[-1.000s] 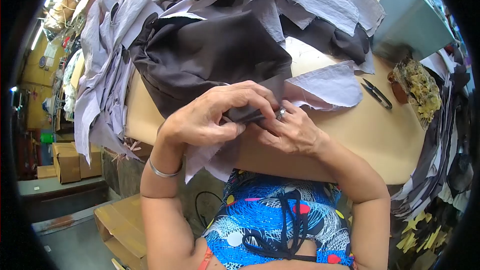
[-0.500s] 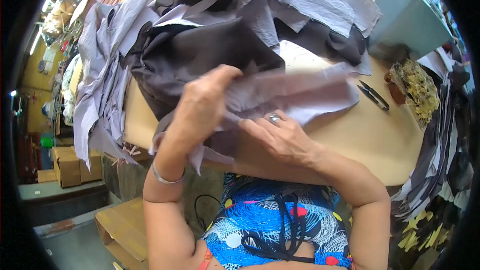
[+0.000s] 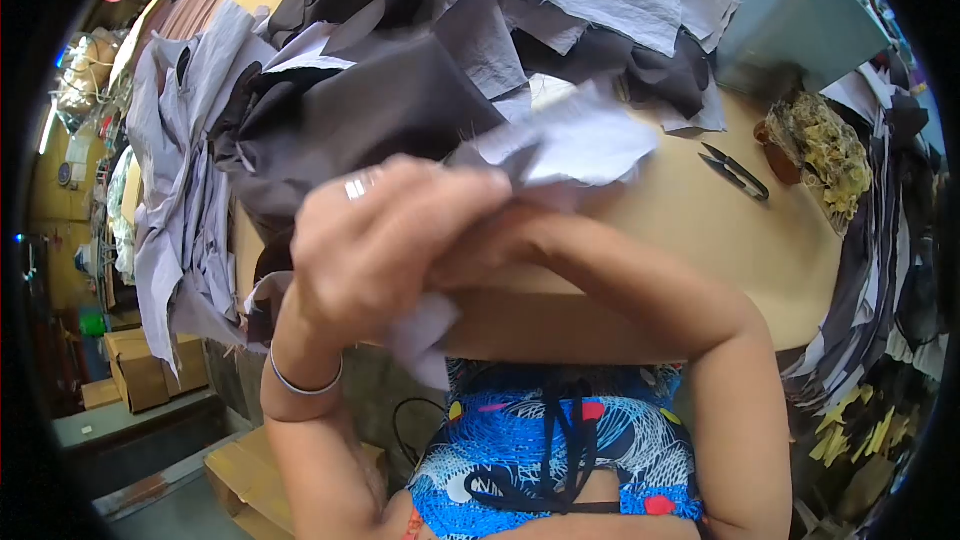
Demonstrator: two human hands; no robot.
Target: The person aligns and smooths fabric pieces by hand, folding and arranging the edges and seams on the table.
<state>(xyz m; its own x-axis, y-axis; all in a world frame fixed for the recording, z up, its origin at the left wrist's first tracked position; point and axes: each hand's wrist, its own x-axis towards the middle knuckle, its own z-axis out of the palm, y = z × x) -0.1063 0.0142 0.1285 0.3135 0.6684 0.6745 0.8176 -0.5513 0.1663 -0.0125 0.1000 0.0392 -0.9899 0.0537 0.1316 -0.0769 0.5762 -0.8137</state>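
Fingers [image 3: 435, 202] blurred, cannot tell whether gripping pale cloth [image 3: 580, 143]; left hand [image 3: 365, 245] hides most of right hand [image 3: 500, 238].

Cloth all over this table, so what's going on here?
A person's hands, overlapping and blurred, are handling pale lilac-grey cloth over the table; their exact grip can't be made out. Dark cloth lies beside and beyond them, with more fabric pieces heaped behind. Black thread snips lie unused to the right.
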